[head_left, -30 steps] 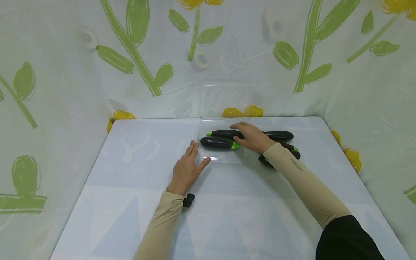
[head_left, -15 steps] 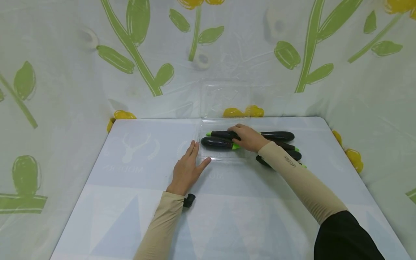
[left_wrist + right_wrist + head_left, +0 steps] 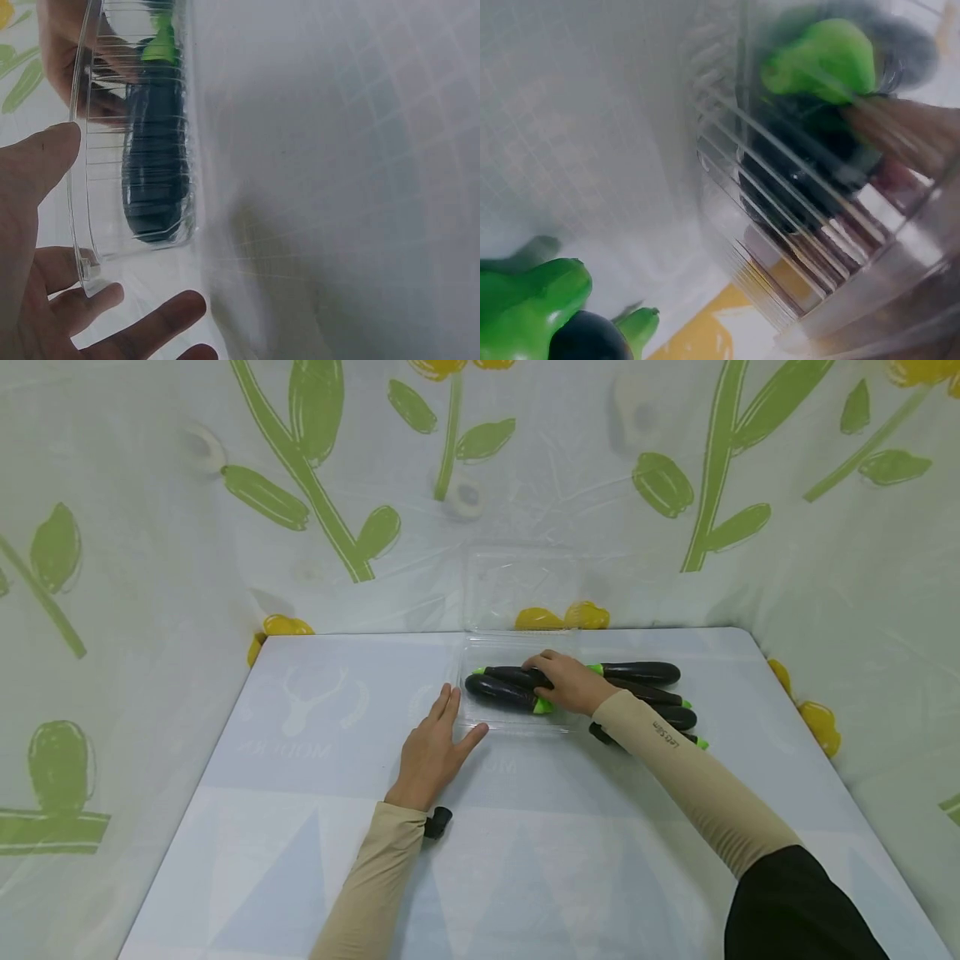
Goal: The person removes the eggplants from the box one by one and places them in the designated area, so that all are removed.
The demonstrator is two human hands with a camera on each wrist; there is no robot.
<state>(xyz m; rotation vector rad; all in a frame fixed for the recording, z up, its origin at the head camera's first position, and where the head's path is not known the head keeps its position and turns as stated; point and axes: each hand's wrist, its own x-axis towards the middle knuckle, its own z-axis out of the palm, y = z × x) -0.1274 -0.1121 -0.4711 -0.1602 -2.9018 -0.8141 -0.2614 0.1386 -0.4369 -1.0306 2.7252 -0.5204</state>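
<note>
A clear plastic clamshell box (image 3: 517,728) stands at the table's far edge, its lid (image 3: 495,585) raised. Two dark eggplants lie inside: a front one (image 3: 498,691), green stem to the right, and a rear one (image 3: 513,674), green stem to the left. My right hand (image 3: 572,685) reaches in and grips the rear eggplant, its right end hidden under the fingers. My left hand (image 3: 427,756) lies at the box's front left corner, fingers extended. In the left wrist view its thumb (image 3: 56,154) is right at the rim, near the front eggplant (image 3: 156,165) seen through the wall.
Several more eggplants (image 3: 641,673) lie to the right of the box, partly hidden by my right forearm. Two green stems (image 3: 532,307) of these show in the right wrist view. A leaf-printed curtain (image 3: 570,485) rises behind the table (image 3: 300,852).
My right hand has shifted slightly left and nearer, bringing the rear eggplant closer against the front one. The front eggplant now slants, its stem end nearer me. My left hand stays put.
</note>
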